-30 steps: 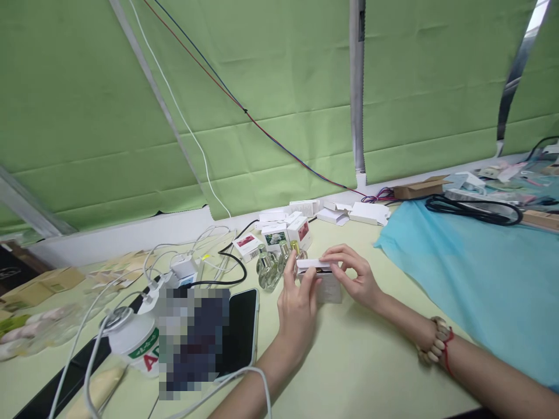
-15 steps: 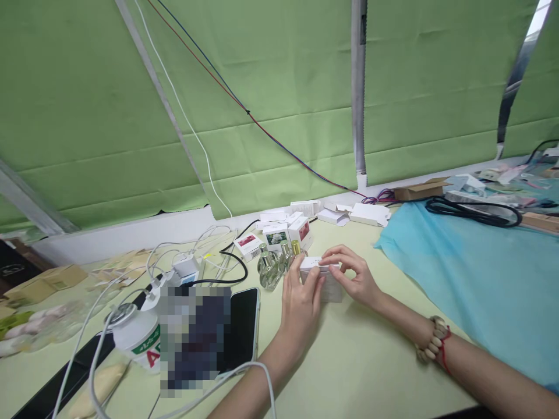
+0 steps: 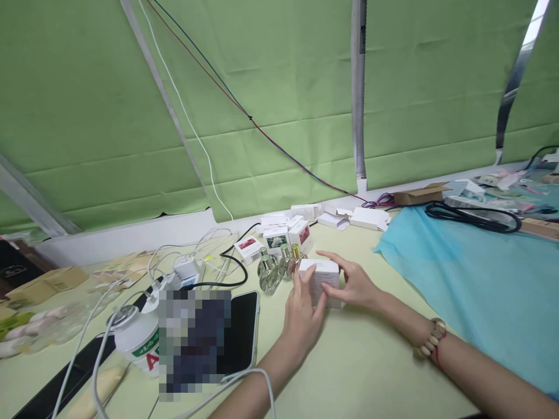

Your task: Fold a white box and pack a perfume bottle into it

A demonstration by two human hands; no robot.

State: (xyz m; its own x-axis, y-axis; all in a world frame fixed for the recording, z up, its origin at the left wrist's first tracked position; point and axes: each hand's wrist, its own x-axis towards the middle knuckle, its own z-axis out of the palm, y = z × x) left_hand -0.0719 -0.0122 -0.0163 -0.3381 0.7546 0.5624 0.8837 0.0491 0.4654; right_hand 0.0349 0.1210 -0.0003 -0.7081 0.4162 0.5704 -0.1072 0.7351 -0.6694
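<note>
A small white carton [image 3: 328, 266] with faint print on its flat top stands on the table between both hands. My left hand [image 3: 304, 311] is closed on its left side, with fingers against the left edge and front face. My right hand [image 3: 358, 286] grips the right side, its thumb on the front and its index finger reaching behind the top. The carton's back is hidden. Just left of it stand several clear glass perfume bottles [image 3: 269, 276] with green and gold caps. Behind them are small white boxes [image 3: 276, 241] with flower pictures.
To the left lie a phone [image 3: 244, 326], a white bottle [image 3: 136, 337], a power strip [image 3: 163, 289] and tangled white cables. Flat white cartons [image 3: 369, 218] lie at the back. A blue cloth [image 3: 471, 285] covers the right side, with a coiled black cable [image 3: 474, 215] on it.
My fingers have moved off the carton's top edge to its sides and front. The right thumb has slid down onto the front face, and the carton's top shows more fully.
</note>
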